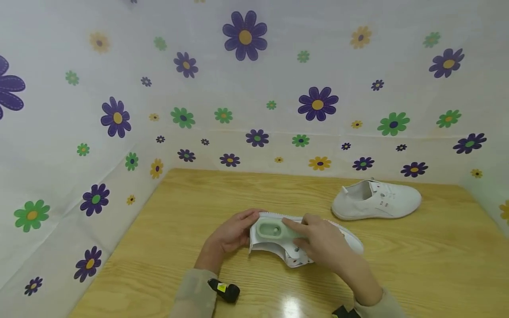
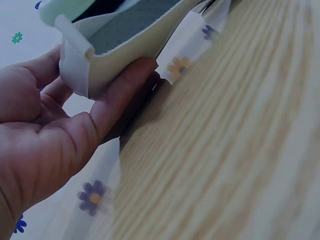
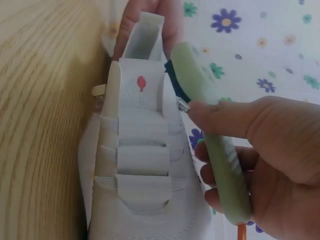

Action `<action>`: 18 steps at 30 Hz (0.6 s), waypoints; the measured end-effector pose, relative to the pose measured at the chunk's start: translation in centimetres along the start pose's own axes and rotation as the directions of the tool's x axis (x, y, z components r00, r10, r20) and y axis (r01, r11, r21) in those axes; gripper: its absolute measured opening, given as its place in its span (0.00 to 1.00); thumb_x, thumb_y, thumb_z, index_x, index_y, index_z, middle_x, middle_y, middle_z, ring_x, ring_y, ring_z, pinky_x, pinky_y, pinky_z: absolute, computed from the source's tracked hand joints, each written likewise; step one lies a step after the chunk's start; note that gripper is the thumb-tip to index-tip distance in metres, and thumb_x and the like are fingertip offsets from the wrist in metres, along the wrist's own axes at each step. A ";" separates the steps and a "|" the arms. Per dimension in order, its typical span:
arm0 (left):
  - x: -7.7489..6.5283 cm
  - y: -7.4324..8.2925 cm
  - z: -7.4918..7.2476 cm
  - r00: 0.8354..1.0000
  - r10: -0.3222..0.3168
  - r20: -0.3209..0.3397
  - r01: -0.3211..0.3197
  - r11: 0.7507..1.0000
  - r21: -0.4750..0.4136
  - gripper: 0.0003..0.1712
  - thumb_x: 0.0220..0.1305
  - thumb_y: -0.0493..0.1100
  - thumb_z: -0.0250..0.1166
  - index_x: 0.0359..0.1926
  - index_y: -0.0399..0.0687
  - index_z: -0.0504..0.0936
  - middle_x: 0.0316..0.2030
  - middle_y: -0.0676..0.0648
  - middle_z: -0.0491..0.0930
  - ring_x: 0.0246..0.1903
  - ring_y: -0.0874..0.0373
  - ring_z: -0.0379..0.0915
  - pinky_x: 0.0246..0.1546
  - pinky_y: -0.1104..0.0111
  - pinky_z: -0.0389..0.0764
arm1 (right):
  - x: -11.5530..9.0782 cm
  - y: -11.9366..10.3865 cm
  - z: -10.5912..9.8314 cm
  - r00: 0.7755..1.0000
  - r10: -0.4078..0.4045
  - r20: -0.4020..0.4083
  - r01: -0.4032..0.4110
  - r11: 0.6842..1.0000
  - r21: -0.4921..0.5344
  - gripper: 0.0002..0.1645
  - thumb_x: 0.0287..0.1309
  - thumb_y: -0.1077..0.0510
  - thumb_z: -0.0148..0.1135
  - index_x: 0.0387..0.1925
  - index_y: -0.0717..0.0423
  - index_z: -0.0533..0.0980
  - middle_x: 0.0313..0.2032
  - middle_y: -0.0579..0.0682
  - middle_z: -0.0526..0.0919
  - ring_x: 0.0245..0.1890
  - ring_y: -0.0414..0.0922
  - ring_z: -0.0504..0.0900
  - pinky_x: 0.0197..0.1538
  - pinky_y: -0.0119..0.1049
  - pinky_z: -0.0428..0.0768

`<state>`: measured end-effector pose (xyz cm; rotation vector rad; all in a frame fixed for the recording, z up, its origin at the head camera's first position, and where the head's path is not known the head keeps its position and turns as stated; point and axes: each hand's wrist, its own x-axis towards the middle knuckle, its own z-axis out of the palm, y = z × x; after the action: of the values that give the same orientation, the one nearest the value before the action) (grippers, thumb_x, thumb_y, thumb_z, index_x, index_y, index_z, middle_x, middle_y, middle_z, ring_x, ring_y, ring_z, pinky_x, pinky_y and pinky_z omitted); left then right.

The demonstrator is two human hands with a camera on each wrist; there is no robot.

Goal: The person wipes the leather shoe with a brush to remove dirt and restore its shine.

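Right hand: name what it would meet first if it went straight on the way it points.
Beyond the pale green brush it grips, the right hand would probably meet the side of the held white shoe; depth is unclear.

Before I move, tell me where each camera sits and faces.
Head: worn there, facing forward and down at the held white low shoe and pale-green oblong brush; left hand and right hand show.
Left wrist: worn there, facing the shoe's heel; left hand shows.
Right wrist: worn there, facing from toe toward heel; both hands show.
Wrist views share shoe, brush, left hand.
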<state>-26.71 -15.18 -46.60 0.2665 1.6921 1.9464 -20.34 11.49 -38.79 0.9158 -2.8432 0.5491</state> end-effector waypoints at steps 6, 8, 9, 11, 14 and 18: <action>-0.2 0.1 -0.1 1.000 -0.002 0.006 0.002 1.000 0.018 0.26 0.80 0.51 0.46 0.70 0.42 0.66 0.58 0.42 0.74 0.48 0.54 0.77 0.43 0.61 0.81 | -0.6 0.5 -1.0 0.995 0.092 0.040 -0.093 0.995 0.046 0.32 0.55 0.59 0.73 0.62 0.40 0.78 0.28 0.43 0.70 0.25 0.38 0.65 0.28 0.30 0.66; -0.2 0.2 -0.1 1.000 -0.012 -0.015 0.012 1.000 0.019 0.26 0.80 0.51 0.45 0.70 0.43 0.66 0.59 0.41 0.74 0.48 0.54 0.78 0.43 0.61 0.82 | -0.9 0.7 -1.3 0.993 0.114 0.042 -0.116 0.991 0.065 0.31 0.55 0.59 0.72 0.62 0.40 0.78 0.29 0.43 0.71 0.26 0.39 0.65 0.28 0.31 0.67; -0.3 0.2 -0.2 1.000 -0.010 -0.024 0.011 1.000 0.022 0.26 0.80 0.50 0.45 0.70 0.42 0.66 0.59 0.41 0.74 0.48 0.54 0.77 0.43 0.61 0.81 | -0.9 0.8 -1.3 0.994 0.103 0.040 -0.106 0.992 0.072 0.31 0.57 0.59 0.72 0.63 0.42 0.77 0.30 0.43 0.71 0.26 0.39 0.65 0.29 0.31 0.67; -0.4 0.2 -0.3 0.999 -0.013 -0.040 0.014 1.000 0.015 0.26 0.80 0.50 0.44 0.70 0.42 0.66 0.59 0.41 0.74 0.48 0.54 0.77 0.43 0.62 0.81 | -0.6 0.5 -1.1 0.996 0.071 0.052 -0.075 0.993 0.089 0.30 0.60 0.57 0.69 0.65 0.44 0.75 0.32 0.44 0.73 0.28 0.38 0.66 0.30 0.31 0.69; -0.5 0.2 -0.3 1.000 -0.010 -0.026 0.009 1.000 -0.008 0.25 0.81 0.49 0.44 0.70 0.41 0.66 0.60 0.41 0.73 0.50 0.53 0.76 0.45 0.61 0.81 | -0.2 0.1 -1.0 0.994 0.039 0.105 -0.051 0.993 0.110 0.30 0.63 0.56 0.66 0.67 0.46 0.73 0.33 0.46 0.74 0.27 0.38 0.67 0.31 0.31 0.69; -0.4 0.2 -0.1 1.000 -0.011 0.007 0.012 0.999 -0.039 0.25 0.81 0.48 0.44 0.69 0.42 0.66 0.58 0.42 0.73 0.50 0.53 0.76 0.45 0.60 0.81 | -0.8 0.4 -1.8 0.978 0.101 0.182 -0.126 0.983 0.134 0.31 0.59 0.58 0.69 0.65 0.46 0.75 0.33 0.47 0.75 0.26 0.39 0.67 0.29 0.32 0.69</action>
<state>-26.44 -15.46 -46.35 0.2484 1.6457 1.9655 -19.88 12.89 -37.37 0.8662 -3.0627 0.7325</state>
